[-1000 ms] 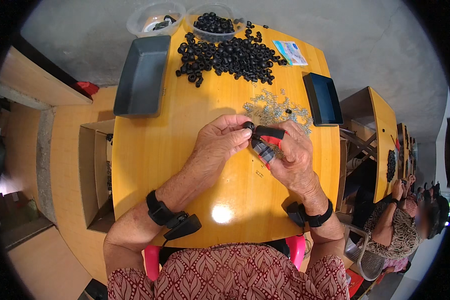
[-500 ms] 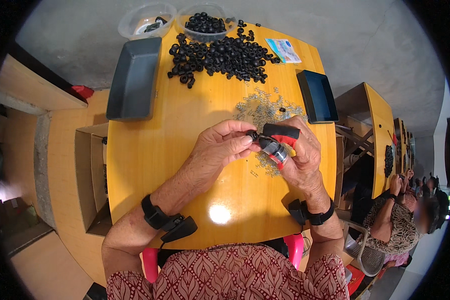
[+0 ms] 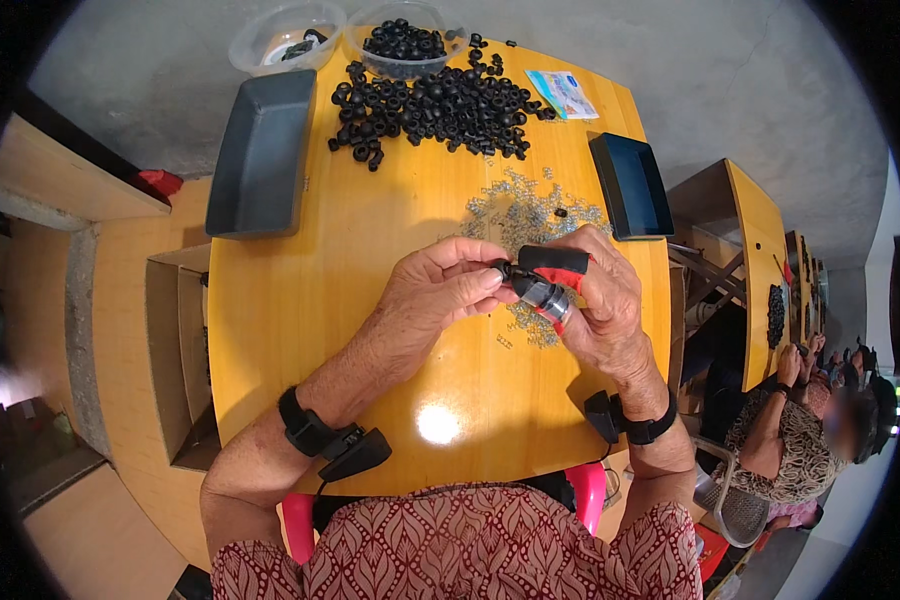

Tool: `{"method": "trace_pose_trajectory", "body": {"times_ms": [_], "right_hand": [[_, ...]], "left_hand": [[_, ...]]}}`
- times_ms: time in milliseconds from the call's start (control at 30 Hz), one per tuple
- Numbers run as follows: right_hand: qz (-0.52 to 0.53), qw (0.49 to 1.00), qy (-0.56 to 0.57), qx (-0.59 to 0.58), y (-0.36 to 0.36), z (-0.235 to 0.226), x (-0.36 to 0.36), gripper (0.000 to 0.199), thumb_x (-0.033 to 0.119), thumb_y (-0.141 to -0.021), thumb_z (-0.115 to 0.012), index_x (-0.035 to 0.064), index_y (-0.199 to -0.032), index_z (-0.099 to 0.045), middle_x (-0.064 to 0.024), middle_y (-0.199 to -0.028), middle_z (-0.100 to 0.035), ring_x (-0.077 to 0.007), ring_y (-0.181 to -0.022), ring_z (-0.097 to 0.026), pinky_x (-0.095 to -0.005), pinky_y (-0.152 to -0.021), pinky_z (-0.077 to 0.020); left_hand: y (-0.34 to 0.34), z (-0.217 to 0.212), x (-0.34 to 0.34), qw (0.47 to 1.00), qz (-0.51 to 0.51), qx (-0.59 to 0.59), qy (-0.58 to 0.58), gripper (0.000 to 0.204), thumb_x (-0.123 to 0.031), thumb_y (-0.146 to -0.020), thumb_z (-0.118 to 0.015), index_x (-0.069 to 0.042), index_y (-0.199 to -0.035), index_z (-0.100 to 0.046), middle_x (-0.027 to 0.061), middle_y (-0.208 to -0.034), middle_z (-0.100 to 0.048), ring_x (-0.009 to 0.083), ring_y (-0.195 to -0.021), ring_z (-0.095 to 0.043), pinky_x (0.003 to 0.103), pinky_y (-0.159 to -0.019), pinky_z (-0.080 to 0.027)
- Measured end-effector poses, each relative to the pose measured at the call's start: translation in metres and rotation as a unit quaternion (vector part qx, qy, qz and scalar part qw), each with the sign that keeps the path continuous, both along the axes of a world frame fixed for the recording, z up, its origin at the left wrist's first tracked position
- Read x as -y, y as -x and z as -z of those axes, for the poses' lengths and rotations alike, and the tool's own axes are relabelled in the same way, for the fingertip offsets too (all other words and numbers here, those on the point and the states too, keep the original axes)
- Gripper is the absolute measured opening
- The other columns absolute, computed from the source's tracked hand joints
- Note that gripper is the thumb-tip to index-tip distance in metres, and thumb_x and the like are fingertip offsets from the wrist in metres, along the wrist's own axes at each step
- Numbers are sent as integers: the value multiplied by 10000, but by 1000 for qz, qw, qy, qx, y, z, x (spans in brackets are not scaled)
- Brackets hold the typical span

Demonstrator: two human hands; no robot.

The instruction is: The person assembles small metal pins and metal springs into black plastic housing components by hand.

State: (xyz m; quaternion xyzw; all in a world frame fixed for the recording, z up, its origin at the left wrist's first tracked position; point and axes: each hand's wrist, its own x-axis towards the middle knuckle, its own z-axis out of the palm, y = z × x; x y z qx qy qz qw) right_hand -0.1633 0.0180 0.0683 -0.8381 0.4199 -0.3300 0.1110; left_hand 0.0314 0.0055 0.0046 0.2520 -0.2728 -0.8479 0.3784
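Barely anything has shifted in the last half second: the left hand's grip stays pinched closed on a small black part, held over the surface nearer its right edge than its left. The right hand's wrapped fingertips meet it there, their hold impossible to tell, so work apparently continues on this piece.
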Motion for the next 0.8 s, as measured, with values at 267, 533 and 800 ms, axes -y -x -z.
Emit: {"method": "trace_pose_trajectory", "body": {"times_ms": [267, 533, 800], "right_hand": [[-22, 998, 3, -56, 2, -5, 2, 245, 6, -672, -729, 33, -903, -651, -110, -851, -602, -309, -782, -599, -385, -690, -492], [-43, 994, -11, -96, 1, -13, 3, 250, -22, -605, -733, 9, -832, -632, -118, -835, -585, -315, -778, -591, -402, -696, -484], [-58, 994, -26, -94, 1, -10, 7, 274, -45, -546, -734, 0, -795, -628, -103, -815, -586, -305, -770, -591, -394, -689, -483]], "left_hand": [[1, 0, 0, 998, -14, 35, 52, 236, -121, -913, -637, -16, -1123, -605, 59, -1020, -660, 124, -909, -648, 250, -828, -509], [1, 5, 0, 994, -5, 68, 90, 222, -90, -906, -636, -28, -1118, -611, 48, -1010, -674, 121, -912, -650, 257, -810, -514], [-1, 2, 0, 988, 27, 111, 101, 274, -122, -930, -594, 2, -1174, -606, 72, -1057, -675, 144, -952, -661, 272, -852, -523]]}}
